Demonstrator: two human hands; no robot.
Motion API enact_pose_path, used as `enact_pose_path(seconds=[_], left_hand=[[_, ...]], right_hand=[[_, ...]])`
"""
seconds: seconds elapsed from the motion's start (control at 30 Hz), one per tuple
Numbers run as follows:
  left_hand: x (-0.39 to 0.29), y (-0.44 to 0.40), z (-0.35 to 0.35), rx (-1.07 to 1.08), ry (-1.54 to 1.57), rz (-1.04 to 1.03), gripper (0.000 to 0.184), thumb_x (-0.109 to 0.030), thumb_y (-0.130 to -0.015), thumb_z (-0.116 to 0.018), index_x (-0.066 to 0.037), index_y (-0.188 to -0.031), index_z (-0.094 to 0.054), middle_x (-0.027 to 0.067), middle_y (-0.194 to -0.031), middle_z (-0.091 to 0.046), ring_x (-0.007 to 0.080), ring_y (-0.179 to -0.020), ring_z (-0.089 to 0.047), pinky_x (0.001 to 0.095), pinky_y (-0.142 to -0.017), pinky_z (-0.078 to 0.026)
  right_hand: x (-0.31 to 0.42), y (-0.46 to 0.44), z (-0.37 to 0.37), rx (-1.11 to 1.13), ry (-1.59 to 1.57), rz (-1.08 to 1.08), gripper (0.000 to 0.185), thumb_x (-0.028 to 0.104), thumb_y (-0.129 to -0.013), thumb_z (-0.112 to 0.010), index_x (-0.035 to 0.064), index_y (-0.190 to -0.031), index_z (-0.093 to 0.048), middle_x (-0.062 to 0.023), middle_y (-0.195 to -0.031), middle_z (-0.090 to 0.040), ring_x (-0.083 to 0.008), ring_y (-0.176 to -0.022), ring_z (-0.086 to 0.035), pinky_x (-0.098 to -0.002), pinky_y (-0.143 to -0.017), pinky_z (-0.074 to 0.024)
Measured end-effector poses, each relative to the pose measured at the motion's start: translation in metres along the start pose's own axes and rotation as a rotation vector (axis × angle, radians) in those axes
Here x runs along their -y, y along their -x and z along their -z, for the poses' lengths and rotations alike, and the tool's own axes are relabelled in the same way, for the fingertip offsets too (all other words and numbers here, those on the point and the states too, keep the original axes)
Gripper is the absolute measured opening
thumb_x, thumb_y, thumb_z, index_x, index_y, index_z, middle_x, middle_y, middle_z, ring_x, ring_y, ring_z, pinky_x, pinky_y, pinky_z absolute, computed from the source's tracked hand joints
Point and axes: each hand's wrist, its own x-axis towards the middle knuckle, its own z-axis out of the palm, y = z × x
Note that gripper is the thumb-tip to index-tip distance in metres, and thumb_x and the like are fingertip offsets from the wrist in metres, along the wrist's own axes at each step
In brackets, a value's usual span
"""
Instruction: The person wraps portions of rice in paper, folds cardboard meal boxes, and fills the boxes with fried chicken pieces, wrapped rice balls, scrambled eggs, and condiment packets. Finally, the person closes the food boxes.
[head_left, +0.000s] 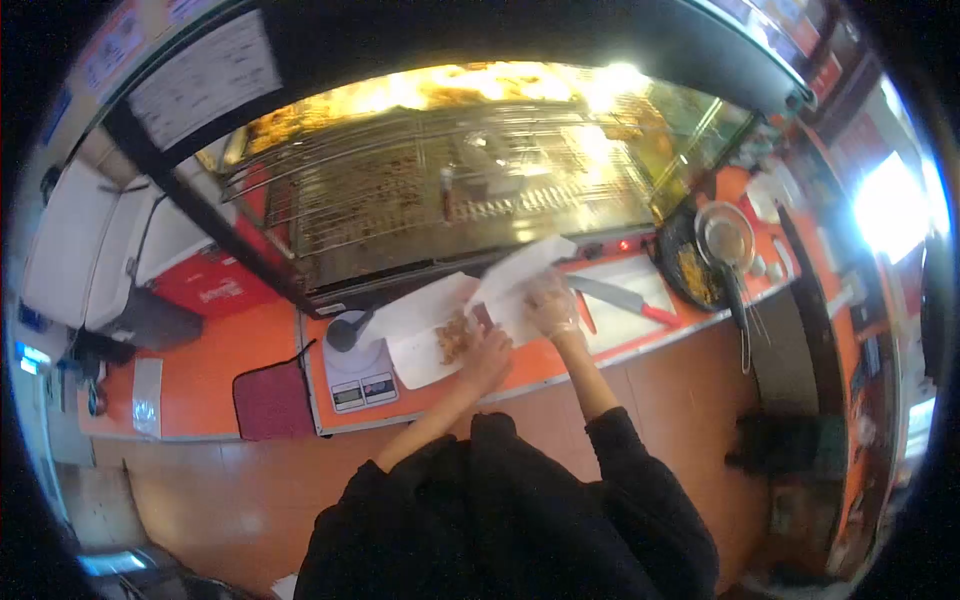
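My left hand grips the near right edge of a white takeaway box, which holds brown pieces of food. The box lies open beside a kitchen scale, its lid raised at the back. My right hand wears a clear plastic glove and reaches over a second open white box. Its fingers are blurred, so whether they hold anything is unclear. Just right of it, a large knife with a red handle lies on a white cutting board.
A lit glass display case with wire racks stands behind the counter. A black ladle rests by the scale. At right are a black pan with food and a strainer. A dark red cloth hangs over the counter's front edge.
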Motion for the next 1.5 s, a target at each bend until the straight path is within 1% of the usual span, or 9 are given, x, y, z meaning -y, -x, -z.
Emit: enact_pose_path(seconds=[0.3, 0.37, 0.6, 0.7, 0.87, 1.03, 1.23, 1.37, 1.5], left_hand=[[0.007, -0.007, 0.011, -0.108, -0.081, -0.031, 0.02, -0.019, -0.085, -0.052, -0.003, -0.088, -0.062, 0.0139, -0.104, -0.055, 0.0304, -0.121, -0.043, 0.0513, -0.099, -0.027], [0.006, -0.007, 0.013, -0.023, -0.068, -0.038, 0.021, -0.022, -0.089, -0.05, -0.005, -0.09, -0.062, 0.014, -0.102, -0.054, 0.0315, -0.122, -0.042, 0.0517, -0.099, -0.026], [0.0, -0.011, 0.015, 0.004, -0.06, 0.013, 0.023, -0.025, -0.092, -0.049, -0.006, -0.094, -0.063, 0.013, -0.11, -0.054, 0.0313, -0.124, -0.041, 0.0515, -0.1, -0.026], [-0.002, -0.009, 0.018, 0.014, -0.066, 0.006, 0.023, -0.025, -0.091, -0.05, -0.006, -0.094, -0.063, 0.0135, -0.111, -0.054, 0.0309, -0.125, -0.04, 0.0526, -0.1, -0.025], [0.0, -0.006, 0.015, -0.052, -0.024, -0.001, 0.022, -0.023, -0.089, -0.052, -0.004, -0.094, -0.062, 0.0152, -0.117, -0.053, 0.031, -0.128, -0.038, 0.0547, -0.099, -0.025], [0.001, -0.002, 0.031, -0.041, -0.018, 0.007, 0.027, -0.022, -0.088, -0.051, -0.003, -0.105, -0.059, 0.0149, -0.123, -0.05, 0.0295, -0.131, -0.034, 0.053, -0.104, -0.021], [-0.003, 0.037, 0.052, -0.261, 0.125, -0.128, 0.021, -0.018, -0.084, -0.058, -0.004, -0.1, -0.061, 0.0165, -0.115, -0.054, 0.0326, -0.115, -0.049, 0.0494, -0.094, -0.037], [0.012, 0.087, 0.044, 0.054, 0.442, -0.439, 0.016, -0.01, -0.079, -0.059, -0.003, -0.092, -0.063, 0.0117, -0.088, -0.059, 0.0312, -0.082, -0.058, 0.0394, -0.072, -0.048], [0.03, 0.121, 0.029, 0.288, 0.799, -0.48, 0.013, -0.012, -0.081, -0.058, -0.007, -0.091, -0.064, 0.0091, -0.082, -0.059, 0.028, -0.078, -0.058, 0.0371, -0.069, -0.048]], right_hand=[[-0.006, 0.007, 0.03, 0.41, -0.05, -0.014, 0.021, 0.023, -0.081, -0.051, 0.0081, -0.092, -0.061, -0.0146, -0.092, -0.061, -0.0309, -0.091, -0.059, -0.0453, -0.078, -0.0494], [-0.009, 0.019, 0.007, 0.615, 0.28, 0.313, 0.025, 0.022, -0.084, -0.045, 0.0052, -0.092, -0.061, -0.0139, -0.096, -0.062, -0.0259, -0.096, -0.06, -0.0422, -0.084, -0.0489], [-0.015, 0.016, 0.032, 0.233, -0.131, 0.146, 0.028, 0.021, -0.075, -0.061, 0.006, -0.098, -0.066, -0.0126, -0.096, -0.066, -0.0303, -0.088, -0.064, -0.0375, -0.09, -0.0456], [-0.003, 0.0, 0.067, 0.896, -0.099, -0.049, 0.046, 0.027, -0.092, -0.041, 0.0176, -0.137, -0.041, -0.0117, -0.126, -0.056, -0.0215, -0.124, -0.047, -0.0335, -0.107, -0.0333], [0.001, -0.002, 0.07, 0.763, -0.125, -0.17, 0.039, 0.024, -0.083, -0.056, 0.0137, -0.121, -0.056, -0.011, -0.117, -0.06, -0.0238, -0.101, -0.061, -0.0364, -0.084, -0.0498], [-0.021, 0.021, 0.058, 0.037, -0.435, -0.386, 0.021, 0.017, -0.073, -0.062, 0.0116, -0.091, -0.07, -0.0093, -0.081, -0.068, -0.0216, -0.075, -0.065, -0.0358, -0.067, -0.0506], [-0.013, 0.034, 0.089, -0.097, -0.635, -0.893, 0.021, 0.026, -0.08, -0.064, 0.006, -0.085, -0.07, -0.0011, -0.065, -0.06, -0.0082, -0.056, -0.053, -0.0266, -0.054, -0.0447], [0.022, 0.028, 0.119, -0.115, -0.827, -0.924, 0.02, 0.024, -0.086, -0.062, 0.0059, -0.09, -0.069, -0.0002, -0.066, -0.058, -0.0061, -0.056, -0.05, -0.0234, -0.05, -0.041], [0.062, 0.024, 0.112, -0.232, -1.007, -0.999, 0.02, 0.023, -0.088, -0.059, 0.0048, -0.093, -0.067, 0.0005, -0.069, -0.058, -0.005, -0.057, -0.049, -0.0203, -0.049, -0.0379]])
